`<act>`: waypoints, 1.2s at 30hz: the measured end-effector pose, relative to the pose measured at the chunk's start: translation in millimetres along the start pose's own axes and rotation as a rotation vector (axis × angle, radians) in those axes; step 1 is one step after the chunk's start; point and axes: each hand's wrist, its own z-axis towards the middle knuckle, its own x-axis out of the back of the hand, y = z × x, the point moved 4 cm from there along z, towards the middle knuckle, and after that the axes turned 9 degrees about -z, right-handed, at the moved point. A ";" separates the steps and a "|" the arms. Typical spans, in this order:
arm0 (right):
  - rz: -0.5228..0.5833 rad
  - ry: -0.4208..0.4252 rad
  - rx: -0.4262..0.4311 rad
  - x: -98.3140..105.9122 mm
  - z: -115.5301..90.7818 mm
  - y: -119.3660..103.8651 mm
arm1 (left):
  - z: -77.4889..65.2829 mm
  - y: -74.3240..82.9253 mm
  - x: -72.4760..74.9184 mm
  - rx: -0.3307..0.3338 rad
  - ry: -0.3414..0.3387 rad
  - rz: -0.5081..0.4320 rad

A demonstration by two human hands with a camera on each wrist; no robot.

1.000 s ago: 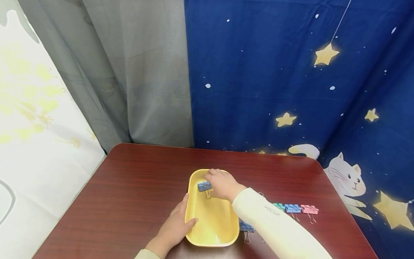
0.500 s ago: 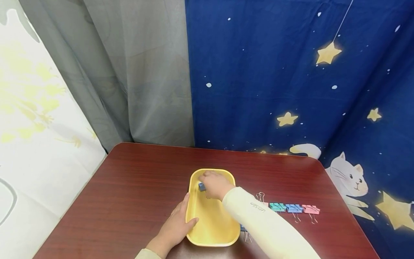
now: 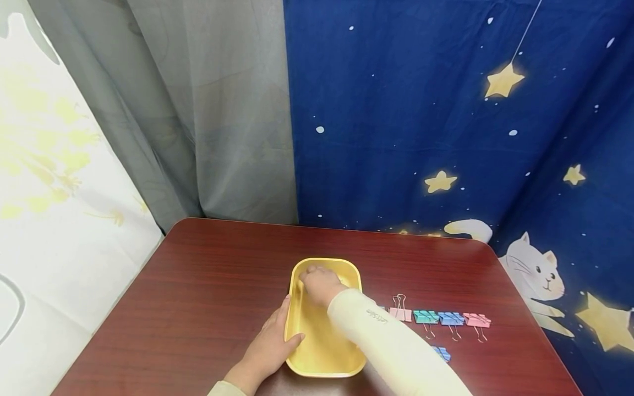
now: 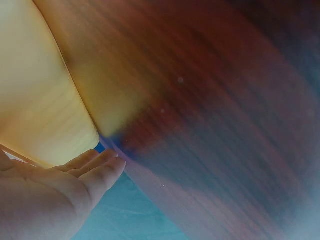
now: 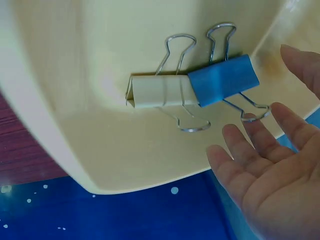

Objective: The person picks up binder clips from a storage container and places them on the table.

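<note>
A yellow plastic tray (image 3: 324, 352) stands on the table. My left hand (image 3: 267, 341) holds its left wall, fingers along the outside and thumb over the rim; in the left wrist view the fingers (image 4: 102, 172) lie nearly straight by the tray. Reaching inside the far-left part is my right hand (image 3: 319, 285), which covers the clips there from the head view. The right wrist view reveals a blue binder clip (image 5: 225, 80) end to end with a cream binder clip (image 5: 157, 91). My right fingers are spread and relaxed, one fingertip close to the blue clip's wire handle; whether it touches is unclear.
Right of the tray, a row of binder clips lies on the dark red table (image 3: 223, 275): pink (image 3: 400, 314), green (image 3: 426, 317), blue (image 3: 452, 319) and another pink (image 3: 477, 320). Nearer is another blue clip (image 3: 442, 353), partly behind my right sleeve (image 3: 391, 341). Curtains hang behind.
My right hand has moved left inside the tray and now hides the blue clip from the head view. More table clips show beyond the sleeve. My left hand has stayed put.
</note>
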 end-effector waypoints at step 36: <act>-0.042 -0.120 -0.120 -25.5 15.5 -12.9 | -0.2 0.2 1.0 0.023 -0.016 -0.014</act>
